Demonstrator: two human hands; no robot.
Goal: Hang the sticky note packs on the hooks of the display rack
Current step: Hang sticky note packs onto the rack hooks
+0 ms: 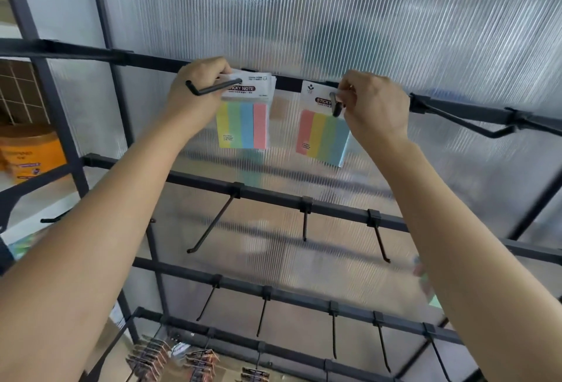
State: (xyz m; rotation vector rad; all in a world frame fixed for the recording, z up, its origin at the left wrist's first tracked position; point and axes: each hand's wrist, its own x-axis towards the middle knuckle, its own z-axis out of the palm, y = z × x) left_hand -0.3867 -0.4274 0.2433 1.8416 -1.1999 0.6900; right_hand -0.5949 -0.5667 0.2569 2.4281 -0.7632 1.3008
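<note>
While a person is holding both arms up at the top bar [91,53] of a black display rack [334,210], the left hand [194,98] is gripping a bundle of sticky note packs [243,126] just left of the frame's centre, its fingers curling round the white header cards. A black hook [213,89] is running across that hand and meeting the bundle's header near its top edge; whether the cards are threaded on it is hard to tell. Right of centre, the right hand [377,108] is pinching the upper right corner of a single pack [319,138] between thumb and fingertips, just where the tip of a second hook [335,106] is showing in front of the header. This pack is hanging tilted, its bottom edge sloping down to the right, while the bundle is hanging nearly straight. Both are showing pastel stripes of yellow, green, blue and pink. Bare hooks [209,226] are jutting from the lower bars across the middle of the frame, and a ribbed translucent panel [395,16] is filling the background. At lower left, other carded goods [152,357] are hanging in rows, and an orange tub [30,150] is sitting at the left edge.
</note>
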